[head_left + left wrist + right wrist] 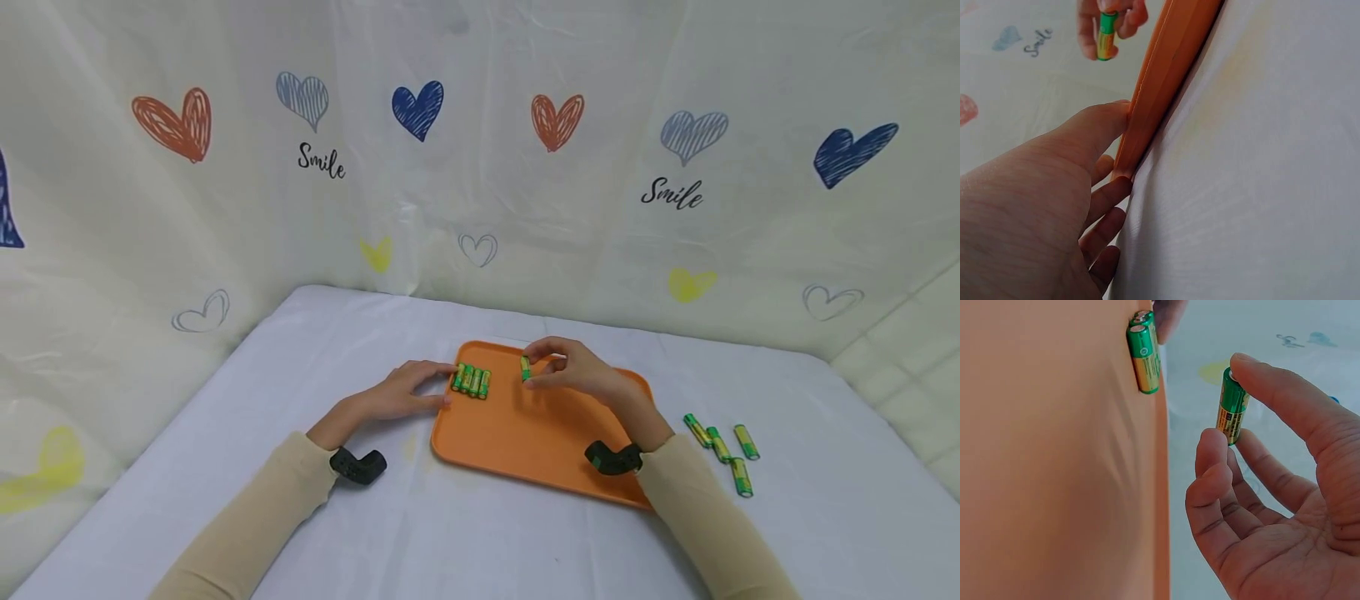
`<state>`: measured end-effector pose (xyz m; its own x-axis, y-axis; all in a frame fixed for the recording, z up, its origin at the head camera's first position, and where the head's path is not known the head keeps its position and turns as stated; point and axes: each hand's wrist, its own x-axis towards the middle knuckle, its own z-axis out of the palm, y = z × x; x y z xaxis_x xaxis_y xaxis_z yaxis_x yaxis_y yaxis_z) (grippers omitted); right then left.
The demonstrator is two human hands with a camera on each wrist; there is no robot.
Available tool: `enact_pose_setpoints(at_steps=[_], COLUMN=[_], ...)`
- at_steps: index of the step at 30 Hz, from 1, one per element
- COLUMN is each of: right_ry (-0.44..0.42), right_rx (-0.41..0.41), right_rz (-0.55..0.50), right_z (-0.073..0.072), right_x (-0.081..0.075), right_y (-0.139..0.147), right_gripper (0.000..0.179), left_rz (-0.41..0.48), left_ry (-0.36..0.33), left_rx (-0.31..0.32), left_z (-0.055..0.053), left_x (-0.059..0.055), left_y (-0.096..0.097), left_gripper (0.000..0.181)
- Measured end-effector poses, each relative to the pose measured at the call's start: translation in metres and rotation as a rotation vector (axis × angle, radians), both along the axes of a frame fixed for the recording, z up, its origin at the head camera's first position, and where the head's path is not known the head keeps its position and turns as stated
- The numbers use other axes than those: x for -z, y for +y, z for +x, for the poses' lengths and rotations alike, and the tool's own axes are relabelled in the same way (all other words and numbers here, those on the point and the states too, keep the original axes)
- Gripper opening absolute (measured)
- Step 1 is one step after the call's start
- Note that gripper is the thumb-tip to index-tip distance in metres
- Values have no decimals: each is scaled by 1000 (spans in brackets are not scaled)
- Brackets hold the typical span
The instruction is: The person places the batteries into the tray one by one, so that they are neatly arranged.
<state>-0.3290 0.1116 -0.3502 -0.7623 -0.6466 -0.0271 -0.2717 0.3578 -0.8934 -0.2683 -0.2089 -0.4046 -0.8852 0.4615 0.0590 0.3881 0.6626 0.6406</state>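
Observation:
My right hand [573, 369] pinches a green and gold battery [526, 368] end to end between thumb and fingertips, held over the orange tray [517, 437]. In the right wrist view the thumb presses one end of that battery [1232, 412] and fingertips support the other. At the tray's left side, my left hand [405, 390] touches the rim, with thumb and fingers spread along it. The left wrist view shows its fingertips [1116, 187] right at the tray's outer wall [1160, 69]. Several matching batteries [471, 381] lie side by side inside the tray, close to the left fingers.
To the right of the tray, several loose batteries [718, 445] lie on the white tablecloth [480, 542]. A pale curtain [480, 192] printed with hearts hangs behind the table. Each wrist carries a dark strapped camera, the right one [613, 458] overlapping the tray in the head view.

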Motion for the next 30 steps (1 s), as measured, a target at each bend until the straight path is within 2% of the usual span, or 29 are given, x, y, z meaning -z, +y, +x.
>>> enact_pose_setpoints(at_steps=[16, 24, 30], right_ry=[-16, -96, -87], right_rx=[71, 25, 19], right_rz=[-9, -28, -8], right_z=[-1, -3, -4], right_x=[14, 21, 29], right_y=[-26, -32, -36], right_gripper=[50, 51, 48], left_rz=[-5, 4, 2], left_ry=[-16, -8, -5], left_rx=[-6, -14, -11], left_z=[-2, 0, 0], left_x=[2, -2, -2], left_y=[1, 1, -1], left_gripper=[64, 63, 63])
